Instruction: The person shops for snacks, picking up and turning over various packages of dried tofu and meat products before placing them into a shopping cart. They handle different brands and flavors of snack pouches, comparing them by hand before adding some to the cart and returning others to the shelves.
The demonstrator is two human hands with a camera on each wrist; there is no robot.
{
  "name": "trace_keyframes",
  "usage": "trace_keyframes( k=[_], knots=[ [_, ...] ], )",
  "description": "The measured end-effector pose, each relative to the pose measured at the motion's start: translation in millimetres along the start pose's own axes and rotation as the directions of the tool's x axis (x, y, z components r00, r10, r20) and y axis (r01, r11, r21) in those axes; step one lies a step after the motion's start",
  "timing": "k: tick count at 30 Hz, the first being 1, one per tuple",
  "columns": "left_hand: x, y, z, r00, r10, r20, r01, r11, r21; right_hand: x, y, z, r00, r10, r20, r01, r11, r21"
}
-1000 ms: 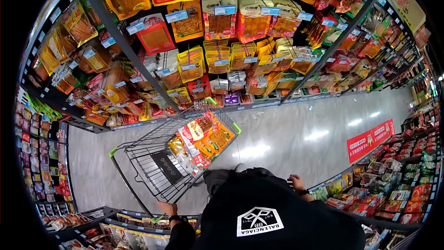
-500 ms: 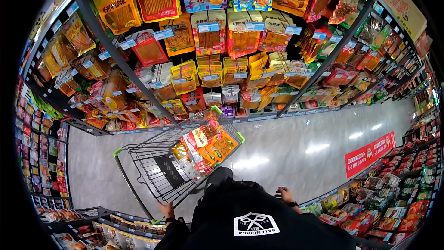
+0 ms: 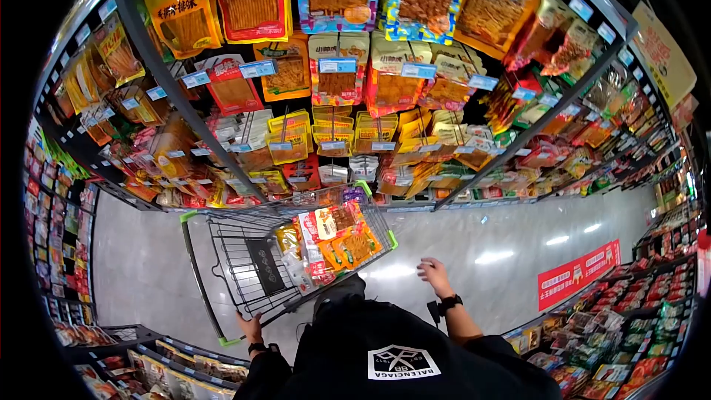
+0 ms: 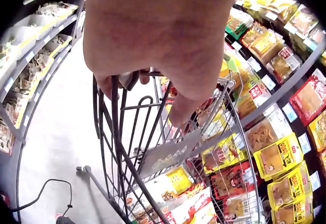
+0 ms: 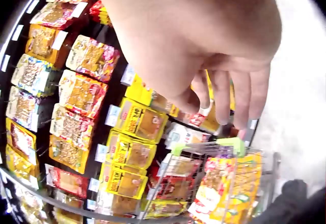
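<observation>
A wire shopping cart [image 3: 265, 265] with green corner caps stands between the person and the tall shelf. My left hand [image 3: 250, 326] grips its near side by the handle end; in the left wrist view, the fingers of that hand [image 4: 158, 40] bend over the dark top rail. Several snack packets [image 3: 341, 241], orange, red and white, lie at the cart's front end. My right hand [image 3: 435, 275] is held out over the aisle, right of the cart, holding nothing. Loosely bent fingers [image 5: 221, 96] of it overlap the hanging packets and cart corner in the right wrist view.
Ahead rises a shelf of hanging snack packets [image 3: 337, 67] with blue price tags [image 3: 338, 65]. Low bins of packets [image 3: 622, 326] line the near right side, another rack [image 3: 59, 230] the far left. A red floor sticker [image 3: 579, 275] lies on the grey floor [image 3: 481, 241].
My right hand has risen from beside the body and moved left and forward, toward the shelf. The cart has turned slightly, with my left hand still gripping it.
</observation>
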State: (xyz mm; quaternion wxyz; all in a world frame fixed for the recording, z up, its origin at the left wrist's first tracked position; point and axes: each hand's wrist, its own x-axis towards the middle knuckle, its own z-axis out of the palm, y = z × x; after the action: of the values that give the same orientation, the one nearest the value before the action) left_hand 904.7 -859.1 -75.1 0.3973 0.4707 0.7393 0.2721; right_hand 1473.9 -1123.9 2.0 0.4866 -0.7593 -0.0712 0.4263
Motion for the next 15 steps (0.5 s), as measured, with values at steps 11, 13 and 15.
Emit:
trace_keyframes(
  k=[11, 13, 15],
  knots=[
    [36, 61, 53, 0.988, 0.115, -0.104, -0.073, 0.938, 0.340, 137, -300, 116, 0.905, -0.257, 0.340, 0.097, 0.902, 0.421],
    [46, 72, 58, 0.989, 0.112, -0.091, -0.077, 0.943, 0.324, 183, -321, 135, 0.893, -0.273, 0.358, 0.050, 0.851, 0.523],
    [53, 74, 66, 0.985, 0.150, -0.088, -0.120, 0.952, 0.281, 215, -341, 148, 0.910, -0.247, 0.333, -0.029, 0.763, 0.646]
  ],
)
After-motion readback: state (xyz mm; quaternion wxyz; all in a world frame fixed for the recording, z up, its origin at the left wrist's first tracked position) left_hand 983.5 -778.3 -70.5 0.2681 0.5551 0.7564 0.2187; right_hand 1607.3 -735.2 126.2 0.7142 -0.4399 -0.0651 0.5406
